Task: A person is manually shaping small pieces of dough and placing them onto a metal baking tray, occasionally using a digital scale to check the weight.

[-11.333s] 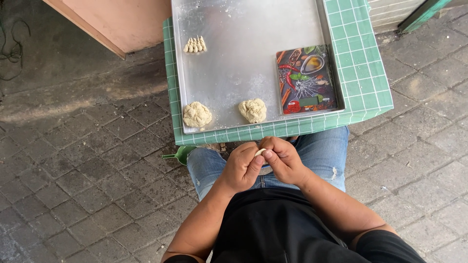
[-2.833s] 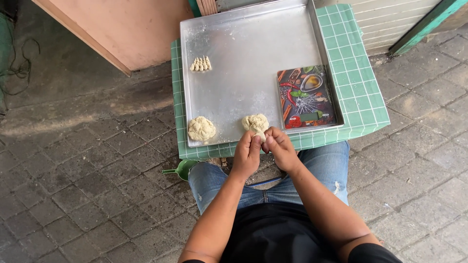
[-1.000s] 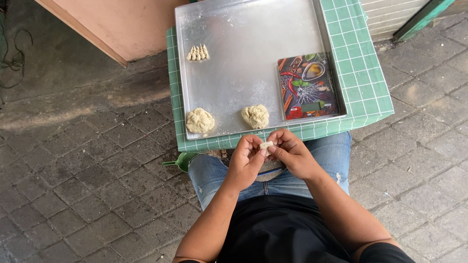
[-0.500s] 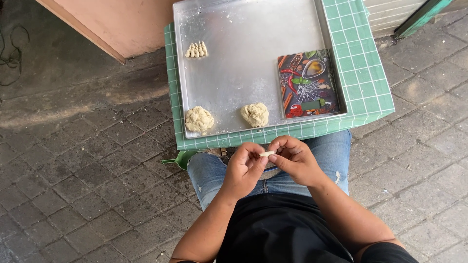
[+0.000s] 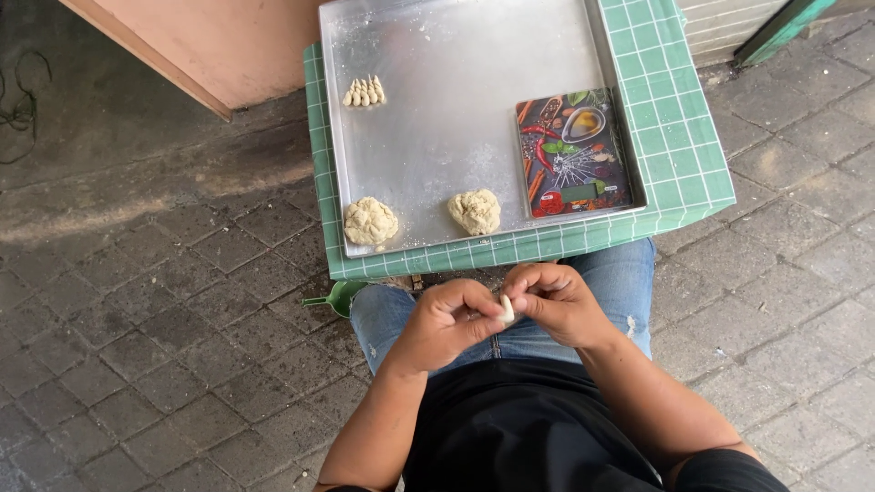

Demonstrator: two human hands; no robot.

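Observation:
My left hand (image 5: pixel 444 321) and my right hand (image 5: pixel 558 302) meet over my lap and pinch a small pale piece of dough (image 5: pixel 506 310) between their fingertips. Just beyond them a metal baking tray (image 5: pixel 456 118) lies on a green checked cloth (image 5: pixel 679 137). Two rough dough lumps sit near the tray's front edge, one at the left (image 5: pixel 370 221) and one in the middle (image 5: pixel 475 211). A short row of small shaped dough pieces (image 5: pixel 364 92) lies at the tray's far left.
A flat rectangular kitchen scale with a colourful spice picture (image 5: pixel 572 152) rests on the tray's right side. A green plastic scoop (image 5: pixel 335 297) pokes out under the cloth by my left knee. Paved stone ground surrounds the small table; a pinkish wall stands at upper left.
About three seconds ago my hands were up at the middle dough lump on the tray's front edge. They have since drawn back over my lap with a small piece and keep working it.

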